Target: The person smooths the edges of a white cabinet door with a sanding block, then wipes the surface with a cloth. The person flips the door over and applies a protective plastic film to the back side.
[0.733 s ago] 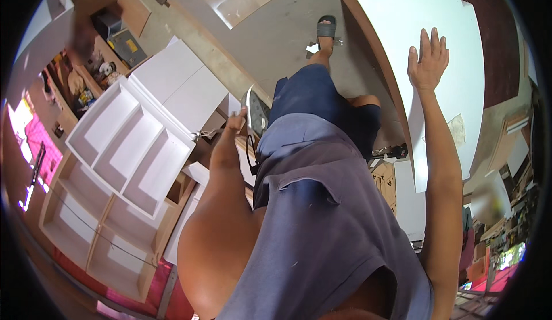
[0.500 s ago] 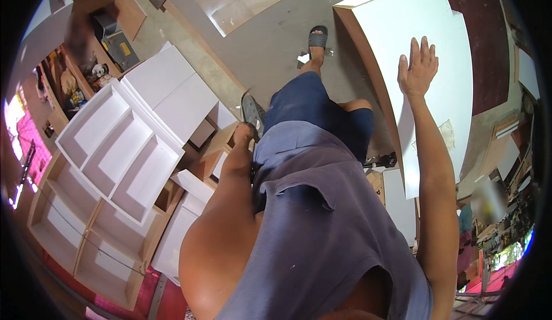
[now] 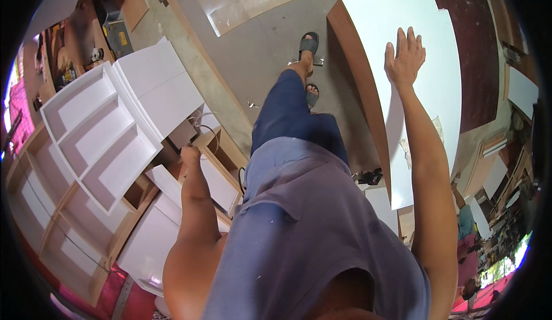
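My right hand lies open, fingers apart, on the glossy white top of a long curved cabinet with brown sides, standing to my right. My left hand is low at my left, fingers curled beside a dark gap between a white-panelled stack and wooden boxes; what it holds, if anything, I cannot make out. A cord loops near it. A white compartmented frame leans left of that hand. My sandalled feet are on the grey floor beside the cabinet, below my dark shorts.
A pale board lies ahead. A dark red panel is right of the cabinet. An unpainted compartment frame is at lower left, a cluttered wooden shelf at upper left. At the right rim are stacked boards and people in teal and pink.
My left hand has moved leftward and down the body side, away from the dark oval thing it was near. A second sandalled foot now shows. The surroundings have shifted slightly in view.
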Demonstrator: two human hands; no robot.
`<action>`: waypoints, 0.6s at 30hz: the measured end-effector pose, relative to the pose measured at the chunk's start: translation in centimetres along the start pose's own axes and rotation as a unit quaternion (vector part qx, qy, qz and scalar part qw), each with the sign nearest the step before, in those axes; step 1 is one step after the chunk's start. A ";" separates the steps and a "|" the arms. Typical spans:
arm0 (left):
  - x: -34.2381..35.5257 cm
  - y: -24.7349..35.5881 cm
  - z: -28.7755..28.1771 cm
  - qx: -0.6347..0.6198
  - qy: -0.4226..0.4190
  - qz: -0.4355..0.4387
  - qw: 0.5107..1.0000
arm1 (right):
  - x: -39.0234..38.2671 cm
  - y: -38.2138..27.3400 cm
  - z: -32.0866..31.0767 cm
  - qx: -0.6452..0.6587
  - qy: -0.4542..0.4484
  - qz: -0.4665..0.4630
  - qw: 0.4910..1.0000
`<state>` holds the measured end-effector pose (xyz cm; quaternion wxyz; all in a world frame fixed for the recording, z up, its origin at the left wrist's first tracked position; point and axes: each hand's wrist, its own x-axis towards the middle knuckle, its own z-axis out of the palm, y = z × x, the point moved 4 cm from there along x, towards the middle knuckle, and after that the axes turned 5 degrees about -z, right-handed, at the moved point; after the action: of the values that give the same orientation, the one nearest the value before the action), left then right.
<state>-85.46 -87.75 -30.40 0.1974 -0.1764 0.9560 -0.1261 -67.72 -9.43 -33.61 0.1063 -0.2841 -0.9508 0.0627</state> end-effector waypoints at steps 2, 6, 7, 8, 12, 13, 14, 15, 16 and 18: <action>0.5 -1.8 -0.3 -0.054 0.083 0.007 0.995 | 0.0 0.1 0.3 0.002 0.015 -0.005 1.000; 3.8 0.8 -4.3 -0.153 0.141 0.064 0.976 | -0.6 0.6 0.9 0.000 0.035 -0.006 0.999; 4.5 1.4 -5.9 -0.289 0.110 0.066 0.949 | -0.5 0.6 1.0 0.002 0.035 -0.003 0.999; 5.0 2.3 -7.5 -0.423 0.077 0.069 0.900 | -0.3 0.5 1.0 0.000 0.048 -0.010 0.999; 3.2 9.4 -18.3 -0.570 0.045 0.138 0.809 | -1.3 0.5 0.5 -0.050 0.078 -0.022 0.995; 3.4 9.3 -20.2 -0.602 0.046 0.132 0.786 | -1.6 0.2 0.3 -0.064 0.084 -0.023 0.994; 2.7 10.1 -22.1 -0.631 0.054 0.145 0.760 | -2.1 -0.7 -0.4 -0.036 0.122 -0.077 0.989; 2.4 9.7 -23.6 -0.652 0.060 0.139 0.743 | -2.8 -3.4 -2.0 0.044 0.126 -0.117 0.984; 1.9 9.0 -24.6 -0.671 0.044 0.155 0.723 | -4.7 -6.8 -3.4 0.136 0.154 -0.180 0.962; 1.1 10.1 -25.3 -0.699 -0.002 0.185 0.691 | -11.5 -9.6 -1.6 0.337 0.093 -0.153 0.925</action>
<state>-100.02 -74.71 -11.40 0.0385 -0.0830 0.7806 0.6183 -63.07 -23.68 -32.26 0.2916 -0.0873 -0.8916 0.3353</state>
